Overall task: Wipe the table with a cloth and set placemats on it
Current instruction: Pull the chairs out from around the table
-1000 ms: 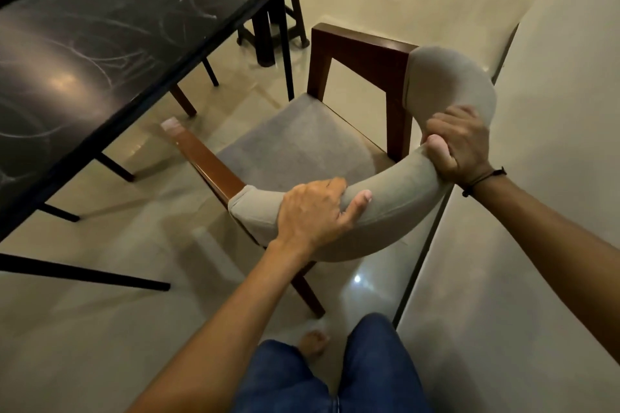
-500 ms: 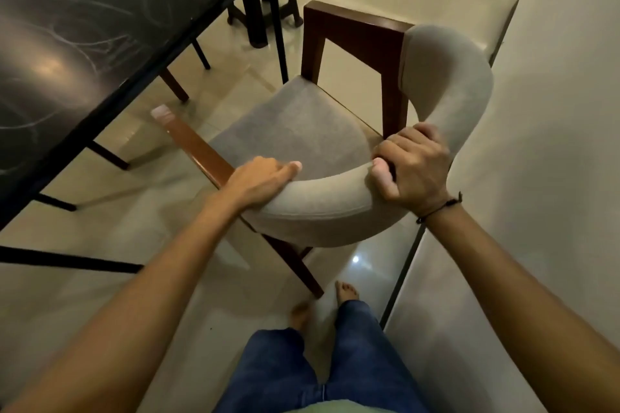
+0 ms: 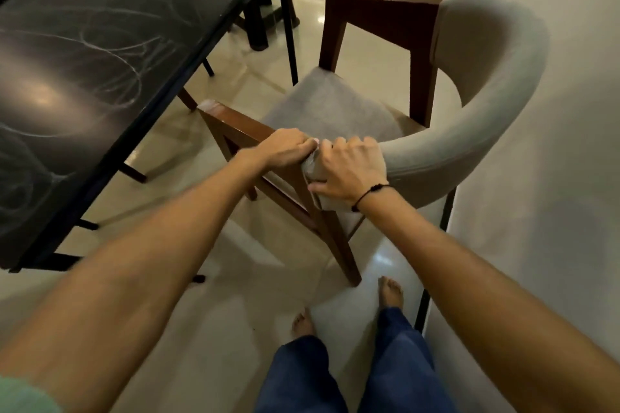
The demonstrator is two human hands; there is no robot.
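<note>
— Far left: dark counter (image 3: 110, 43), chalky scribbles all over, not yet wiped. Long axis running from lower left up toward upper right, corner pointing at the chair (image 3: 369, 111).

— No cloth, no placemats anywhere in view?

— None visible. Next along, left hand (image 3: 285, 147), fingers curled over the top of the wooden armrest (image 3: 235, 121), gripping it where the wood meets the padding.

— And beside it?

— Right hand (image 3: 352, 171), almost touching the left, fingers wrapped over the near end of the grey padded backrest (image 3: 486, 104), thumb underneath. Both clamped on the chair, nothing else held.

— Reason for the grip?

— Probably shifting the chair clear of the counter edge for wiping room. Chair angled, seat open toward the counter. Pale wall (image 3: 570, 178) at far right.
</note>
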